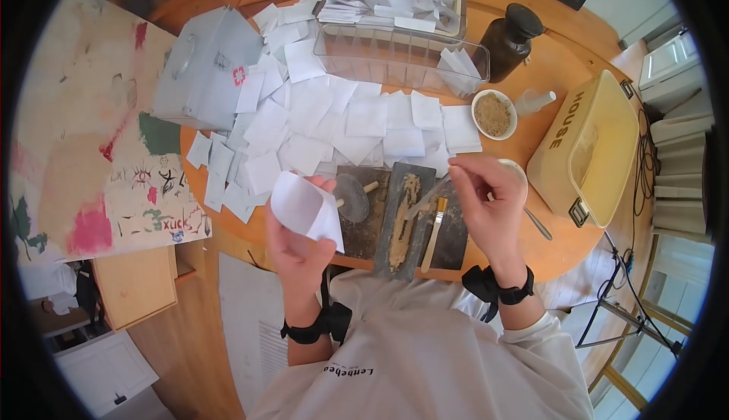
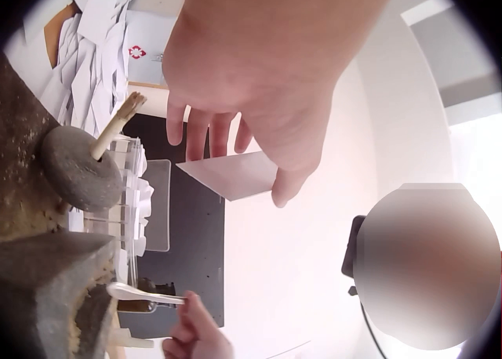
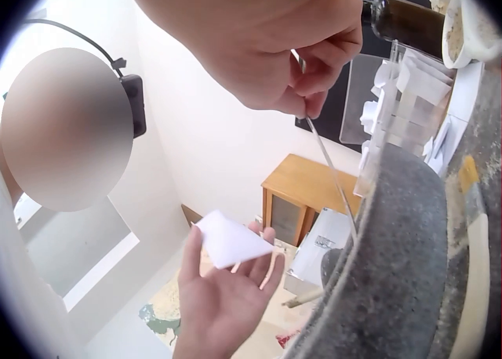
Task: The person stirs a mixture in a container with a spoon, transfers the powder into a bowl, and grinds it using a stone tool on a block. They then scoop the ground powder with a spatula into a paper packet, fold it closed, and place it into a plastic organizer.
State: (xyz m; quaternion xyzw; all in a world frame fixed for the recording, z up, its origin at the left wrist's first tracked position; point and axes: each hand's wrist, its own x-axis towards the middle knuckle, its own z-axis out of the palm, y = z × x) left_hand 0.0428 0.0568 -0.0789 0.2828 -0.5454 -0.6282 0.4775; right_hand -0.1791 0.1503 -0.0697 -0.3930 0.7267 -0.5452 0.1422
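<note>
My left hand (image 1: 288,259) holds a folded white paper (image 1: 305,209), thumb on the near side and fingers behind; the paper opens upward like a pocket. In my right hand (image 1: 492,201) a thin pale spoon (image 2: 149,296) is pinched by its handle. Its bowl end slants down over a long grey stone trough (image 1: 385,230), where a line of brown powder (image 1: 401,241) lies. Beside the trough rests a flat brush (image 1: 435,232) with yellowish bristles. A round stone grinding wheel (image 1: 351,197) with a wooden axle stands to the left.
Many white paper packets (image 1: 326,108) spread behind the trough. Beyond them stands a clear divided organizer (image 1: 401,59) with folded papers. At the right are a bowl of brown powder (image 1: 493,115), a dark jar (image 1: 507,44) and a yellow box (image 1: 545,165). A grey case (image 1: 199,71) sits at left.
</note>
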